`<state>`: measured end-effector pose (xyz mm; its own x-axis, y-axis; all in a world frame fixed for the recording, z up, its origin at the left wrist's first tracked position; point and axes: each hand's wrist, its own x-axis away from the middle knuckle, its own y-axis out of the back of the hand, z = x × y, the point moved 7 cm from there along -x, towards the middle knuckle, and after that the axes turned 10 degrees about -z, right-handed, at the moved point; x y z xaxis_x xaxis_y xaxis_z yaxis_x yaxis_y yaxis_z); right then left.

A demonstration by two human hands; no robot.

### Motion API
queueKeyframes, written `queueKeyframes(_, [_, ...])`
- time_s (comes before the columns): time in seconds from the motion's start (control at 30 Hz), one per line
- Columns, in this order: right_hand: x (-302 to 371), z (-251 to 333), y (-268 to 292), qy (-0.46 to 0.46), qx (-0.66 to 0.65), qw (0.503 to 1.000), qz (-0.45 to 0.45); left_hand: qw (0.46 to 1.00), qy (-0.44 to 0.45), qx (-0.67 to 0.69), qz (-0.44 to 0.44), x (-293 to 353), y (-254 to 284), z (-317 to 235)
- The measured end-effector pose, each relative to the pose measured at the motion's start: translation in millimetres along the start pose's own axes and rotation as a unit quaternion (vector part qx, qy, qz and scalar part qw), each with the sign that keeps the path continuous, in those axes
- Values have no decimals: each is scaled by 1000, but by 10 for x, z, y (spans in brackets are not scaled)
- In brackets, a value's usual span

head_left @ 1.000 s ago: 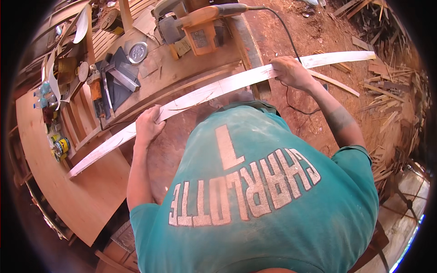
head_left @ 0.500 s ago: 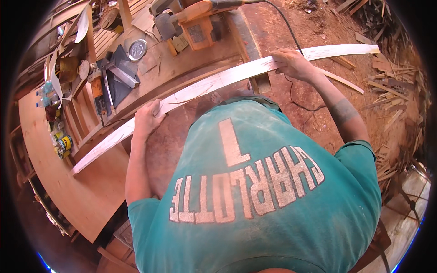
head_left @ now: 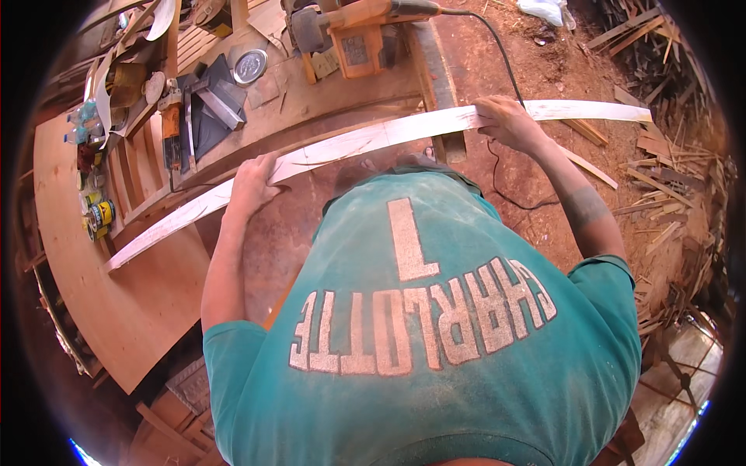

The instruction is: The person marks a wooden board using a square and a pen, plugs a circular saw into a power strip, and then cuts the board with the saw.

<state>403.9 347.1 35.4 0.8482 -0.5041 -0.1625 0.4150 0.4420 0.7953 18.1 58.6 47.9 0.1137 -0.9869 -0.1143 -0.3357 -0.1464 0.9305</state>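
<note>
A long, pale wooden strip [head_left: 365, 138] stretches crosswise in front of me, its right end farther off than its left. My left hand [head_left: 255, 185] grips it left of the middle, with the thumb on the near side. Toward its right part, my right hand [head_left: 509, 123] is wrapped round it, fingers over the far edge. Faint dark marks run along the strip's face. Just beyond it lies the workbench [head_left: 311, 116], with an orange power tool [head_left: 361, 46] on top and a cord trailing off to the right.
On the bench's left are a round metal lid [head_left: 250, 67], a metal bar [head_left: 220, 107] and an orange-and-black tool [head_left: 171, 128]. A plywood sheet [head_left: 116, 311] and a yellow-blue can [head_left: 101, 213] are at left. Wood scraps [head_left: 660, 186] cover the floor at right, near a loose cord [head_left: 528, 206].
The strip's right end has dropped nearer me and its left end has risen slightly, both hands still on it. The whole view has shifted a little.
</note>
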Motion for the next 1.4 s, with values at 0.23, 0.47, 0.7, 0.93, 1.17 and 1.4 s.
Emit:
queueKeyframes(0.23, [-9,-139,-53,6,29,1000,8,985,106,-19,131,-51,-150,190])
queueKeyframes(0.47, [-177,-645,222,-52,81,995,4,984,111,-41,130,-573,-336,71])
queueKeyframes(0.7, [-171,-681,265,-24,76,997,-4,986,106,-45,117,-671,-421,68])
queueKeyframes(0.93, [-184,-777,232,-57,56,996,44,986,70,-108,108,-739,-476,103])
queueKeyframes(1.17, [-298,-629,87,-10,66,998,-9,984,82,-123,96,-627,-382,350])
queueKeyframes(1.4, [-256,-528,36,-23,44,998,-27,987,52,-105,114,-763,-304,88])
